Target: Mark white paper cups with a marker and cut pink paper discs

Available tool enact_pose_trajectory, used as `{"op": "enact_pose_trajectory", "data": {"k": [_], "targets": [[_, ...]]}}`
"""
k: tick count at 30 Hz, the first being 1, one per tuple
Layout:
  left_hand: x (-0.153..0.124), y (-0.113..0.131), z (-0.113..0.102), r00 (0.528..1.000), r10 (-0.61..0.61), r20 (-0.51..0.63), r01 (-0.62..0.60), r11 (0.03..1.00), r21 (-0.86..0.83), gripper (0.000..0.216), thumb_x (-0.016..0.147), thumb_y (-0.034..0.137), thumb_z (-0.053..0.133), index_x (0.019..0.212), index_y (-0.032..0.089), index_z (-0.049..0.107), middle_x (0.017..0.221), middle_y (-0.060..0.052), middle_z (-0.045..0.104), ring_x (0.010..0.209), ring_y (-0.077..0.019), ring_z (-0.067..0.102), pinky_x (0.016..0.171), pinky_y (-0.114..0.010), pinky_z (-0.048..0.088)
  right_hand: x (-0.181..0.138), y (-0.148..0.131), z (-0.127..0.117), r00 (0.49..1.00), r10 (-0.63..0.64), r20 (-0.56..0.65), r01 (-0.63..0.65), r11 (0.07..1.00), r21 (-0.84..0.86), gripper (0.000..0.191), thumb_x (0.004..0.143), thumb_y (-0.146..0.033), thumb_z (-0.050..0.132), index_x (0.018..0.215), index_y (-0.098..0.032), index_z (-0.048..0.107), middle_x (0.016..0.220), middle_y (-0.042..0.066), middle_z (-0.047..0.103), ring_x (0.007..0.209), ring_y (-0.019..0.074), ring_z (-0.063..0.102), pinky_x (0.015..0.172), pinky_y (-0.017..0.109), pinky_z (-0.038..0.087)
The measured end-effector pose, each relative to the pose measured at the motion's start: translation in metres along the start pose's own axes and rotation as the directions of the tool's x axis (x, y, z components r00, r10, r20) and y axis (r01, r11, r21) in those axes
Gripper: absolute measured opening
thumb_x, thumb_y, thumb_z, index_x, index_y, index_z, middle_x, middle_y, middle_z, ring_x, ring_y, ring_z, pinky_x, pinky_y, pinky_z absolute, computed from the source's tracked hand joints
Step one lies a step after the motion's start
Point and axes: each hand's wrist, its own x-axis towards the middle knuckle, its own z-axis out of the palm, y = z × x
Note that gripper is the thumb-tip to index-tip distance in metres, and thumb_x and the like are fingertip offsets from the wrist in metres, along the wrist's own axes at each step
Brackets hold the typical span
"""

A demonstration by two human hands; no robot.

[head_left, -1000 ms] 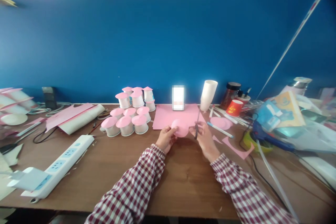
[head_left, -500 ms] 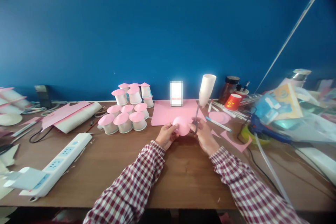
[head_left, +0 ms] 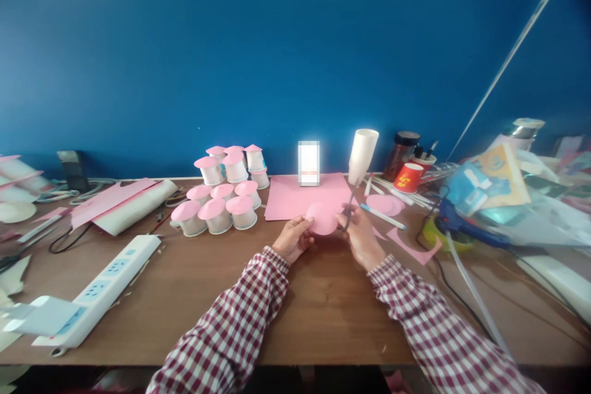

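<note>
- Your left hand (head_left: 292, 239) pinches the left edge of a pink paper disc (head_left: 322, 219), thumb and fingers closed on it, and holds it up just above the table (head_left: 323, 314).
- Your right hand (head_left: 361, 235) is curled shut around the handles of a pair of scissors (head_left: 349, 204). The blades point up and away from you and meet the disc's right edge. The blades are too thin and blurred to tell how far apart they stand.
- The disc sits between your two hands, in front of a flat pink sheet (head_left: 295, 198) that lies on the table near the blue wall (head_left: 277, 61).
- Just behind your right hand, a tall stack of white cups (head_left: 362, 155) leans to the left.
- To the right of it stand a red paper cup (head_left: 408, 177) and a dark jar (head_left: 406, 149).
- More pink discs (head_left: 386, 204) lie beside your right hand, with a blue pen (head_left: 383, 217) across their near edge and a pink offcut (head_left: 412, 247) nearer to you.
- To the left of the sheet, a cluster of white cups with pink tops (head_left: 216, 212) stands in stacked rows.
- A white power strip (head_left: 108, 286) lies well apart from your hands, at the near left of the table.
</note>
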Motion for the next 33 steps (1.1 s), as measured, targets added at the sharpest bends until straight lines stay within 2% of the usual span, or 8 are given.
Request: {"op": "enact_pose_trajectory", "data": {"k": [14, 26, 29, 33], "targets": [[0.000, -0.001, 0.000, 0.999, 0.002, 0.046, -0.005, 0.998, 0.064, 0.022, 0.066, 0.025, 0.074, 0.078, 0.012, 0.061, 0.059, 0.002, 0.058, 0.047, -0.0040, 0.053, 0.043, -0.013, 0.044, 0.000, 0.006, -0.002, 1.000, -0.014, 0.013, 0.014, 1.000, -0.019, 0.045, 0.067, -0.032, 0.069, 0.106, -0.023, 0.049, 0.069, -0.005, 0.051, 0.057, 0.0075, 0.046, 0.045, 0.017, 0.031], [0.000, 0.000, 0.002, 1.000, -0.007, 0.005, 0.007, 0.998, 0.065, 0.021, 0.066, 0.023, 0.074, 0.076, 0.011, 0.060, 0.055, 0.001, 0.057, 0.047, -0.0046, 0.053, 0.043, -0.013, 0.044, 0.000, 0.004, -0.001, 1.000, -0.021, -0.004, 0.021, 1.000, -0.008, 0.049, 0.065, -0.038, 0.070, 0.106, -0.023, 0.049, 0.067, -0.006, 0.051, 0.055, 0.0079, 0.046, 0.044, 0.017, 0.030], [0.002, 0.003, 0.000, 0.999, 0.035, -0.040, -0.034, 0.999, 0.026, 0.021, 0.064, 0.023, 0.074, 0.073, 0.012, 0.059, 0.055, 0.002, 0.056, 0.047, -0.0044, 0.052, 0.044, -0.013, 0.044, -0.003, 0.001, 0.001, 0.999, 0.003, 0.041, -0.001, 0.999, -0.041, 0.049, 0.065, -0.042, 0.069, 0.106, -0.023, 0.050, 0.068, -0.004, 0.054, 0.059, 0.0103, 0.051, 0.044, 0.018, 0.030], [0.007, 0.015, -0.008, 0.973, 0.119, -0.196, -0.126, 0.992, -0.025, 0.020, 0.065, 0.022, 0.073, 0.071, 0.013, 0.056, 0.055, 0.004, 0.054, 0.048, -0.0035, 0.053, 0.045, -0.012, 0.043, -0.010, -0.007, 0.005, 0.984, 0.083, 0.157, -0.057, 0.985, -0.165, 0.044, 0.069, -0.047, 0.065, 0.103, -0.020, 0.053, 0.071, -0.001, 0.059, 0.060, 0.0110, 0.054, 0.043, 0.017, 0.030]]}}
